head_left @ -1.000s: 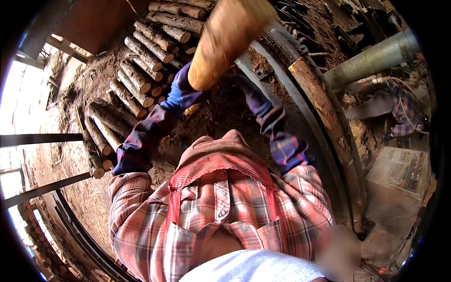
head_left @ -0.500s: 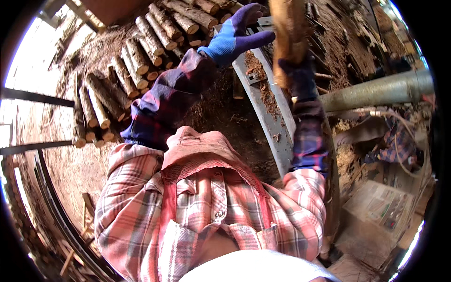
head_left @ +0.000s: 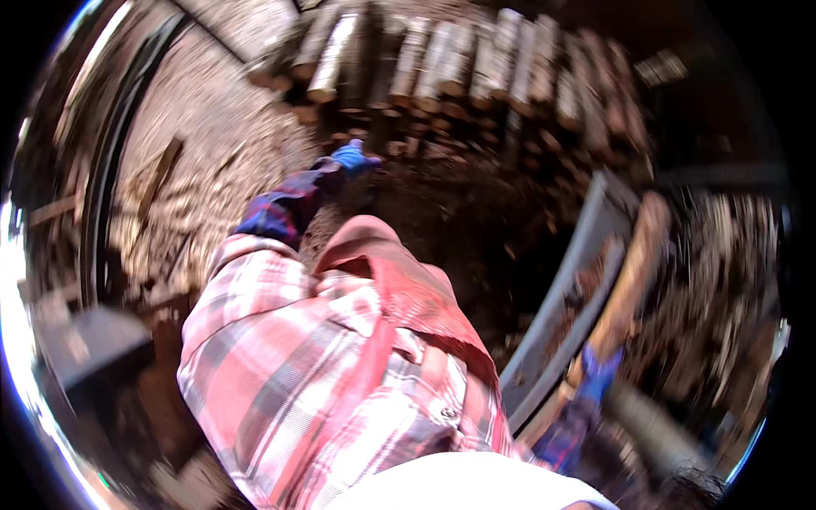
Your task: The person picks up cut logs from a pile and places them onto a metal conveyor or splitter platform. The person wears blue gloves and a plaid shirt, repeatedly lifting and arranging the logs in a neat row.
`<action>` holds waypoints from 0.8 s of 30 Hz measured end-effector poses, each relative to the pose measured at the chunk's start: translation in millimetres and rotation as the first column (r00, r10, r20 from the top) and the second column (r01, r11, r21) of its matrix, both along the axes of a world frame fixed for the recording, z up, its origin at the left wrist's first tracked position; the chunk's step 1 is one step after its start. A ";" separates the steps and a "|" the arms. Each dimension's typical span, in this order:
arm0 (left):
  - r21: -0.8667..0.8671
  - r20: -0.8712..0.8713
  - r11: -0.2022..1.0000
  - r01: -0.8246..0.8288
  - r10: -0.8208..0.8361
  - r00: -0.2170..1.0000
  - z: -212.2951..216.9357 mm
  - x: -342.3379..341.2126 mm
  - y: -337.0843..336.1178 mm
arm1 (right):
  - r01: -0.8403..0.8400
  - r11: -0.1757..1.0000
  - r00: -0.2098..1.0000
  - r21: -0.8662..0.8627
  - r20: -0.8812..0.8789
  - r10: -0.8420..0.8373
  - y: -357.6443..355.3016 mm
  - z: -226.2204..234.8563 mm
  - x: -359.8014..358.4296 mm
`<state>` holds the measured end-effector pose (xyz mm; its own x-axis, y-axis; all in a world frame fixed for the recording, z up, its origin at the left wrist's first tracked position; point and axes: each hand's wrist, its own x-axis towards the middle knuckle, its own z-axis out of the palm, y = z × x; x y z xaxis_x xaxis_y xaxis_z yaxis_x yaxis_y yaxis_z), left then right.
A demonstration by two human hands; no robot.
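See pale log [head_left: 633, 263] at right of frame, tilted, running down and left from near the channel's top; looks mostly bare of bark, smeared by motion blur. Runs alongside grey metal channel [head_left: 557, 285] with brown scraps inside; can't tell whether touching. Judging by bulk, probably heavy for one hand, stiff, hardly fragile, maybe slick on smooth parts and apt to roll. Best to take hold near both ends, or under the middle for balance, with fingers wrapped well round. Find right hand [head_left: 600, 372] in blue-purple glove at lower right, apparently against lower part of log; can't tell from blur how far closed or whether gripping. Find left hand [head_left: 352, 158], gloved alike, at upper middle-left, well apart from log; looks spread, with nothing visible in it, nearest to dark littered ground [head_left: 425, 204] below the stack. Further out, note log stack [head_left: 476, 64] across top of frame, grey pipe [head_left: 654, 416] at lower right near right forearm, blurred wood heap [head_left: 722, 297] at right, red apron [head_left: 429, 297] over plaid shirt [head_left: 263, 365] at centre, and black rail [head_left: 123, 161] at upper left.
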<state>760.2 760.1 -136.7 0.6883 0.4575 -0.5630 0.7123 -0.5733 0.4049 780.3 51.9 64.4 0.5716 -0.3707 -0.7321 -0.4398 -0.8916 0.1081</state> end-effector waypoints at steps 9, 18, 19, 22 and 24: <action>0.115 0.394 0.919 -0.376 0.305 0.867 -46.7 18.1 224.7 | -0.005 0.999 0.778 -0.042 0.628 0.030 -39.9 -73.5 -47.7; 0.573 -0.337 0.817 0.062 0.167 0.927 -0.8 152.5 417.1 | 0.001 1.000 0.837 0.006 0.548 -0.004 202.0 -22.3 14.4; 0.549 -0.384 0.833 0.064 0.183 0.905 -6.6 161.4 421.5 | -0.007 1.000 0.839 0.026 0.544 -0.009 227.7 -22.3 22.5; 0.506 -0.424 0.859 -0.072 0.321 0.847 -52.3 132.5 461.6 | -0.023 0.965 0.826 0.260 0.549 -0.128 302.3 -43.4 71.2; 0.429 -0.443 0.903 0.016 0.195 0.875 -12.6 156.9 439.3 | 0.101 0.877 0.779 0.470 0.511 -0.363 361.6 -61.2 69.4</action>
<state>917.1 1199.4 -149.3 0.3375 0.7625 -0.5520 0.8100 -0.5340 -0.2424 849.7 413.5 3.2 0.8611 -0.3020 -0.4091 -0.4991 -0.6559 -0.5663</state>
